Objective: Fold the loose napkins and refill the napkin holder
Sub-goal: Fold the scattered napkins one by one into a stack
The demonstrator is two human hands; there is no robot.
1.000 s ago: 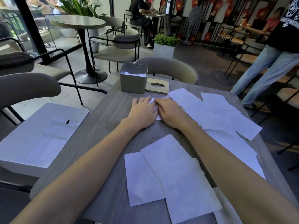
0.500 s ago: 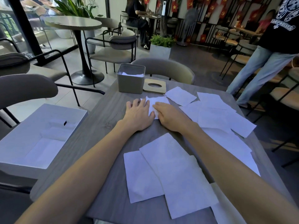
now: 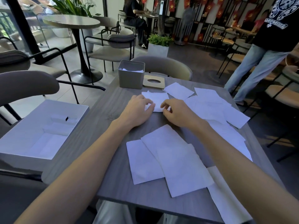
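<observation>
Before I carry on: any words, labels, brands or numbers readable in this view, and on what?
No text here can be read.
Bystander's black T-shirt: white printed lettering, too blurred to read.
Red flags on the back wall: yellow emblems only, no words.
Napkin holder, wooden lid, napkins, white box: no text visible.

**Two hands pinch one napkin at mid-table**

On the grey table [image 3: 105, 113], the left hand [image 3: 137, 110] and the right hand [image 3: 176, 113], fingers curled, pinch the near edge of a small folded napkin [image 3: 157, 99]. At 11 o'clock from it stands the square napkin holder [image 3: 131, 74], white paper showing inside. A wooden lid [image 3: 153, 81] with an oval hole lies just beside it at its 3 o'clock. Loose napkins [image 3: 210, 107] overlap from 1 to 4 o'clock. A second overlapping pile [image 3: 169, 159] lies at 6 o'clock between the forearms. An open white box [image 3: 40, 131] sits off the table at 8 o'clock.
</observation>
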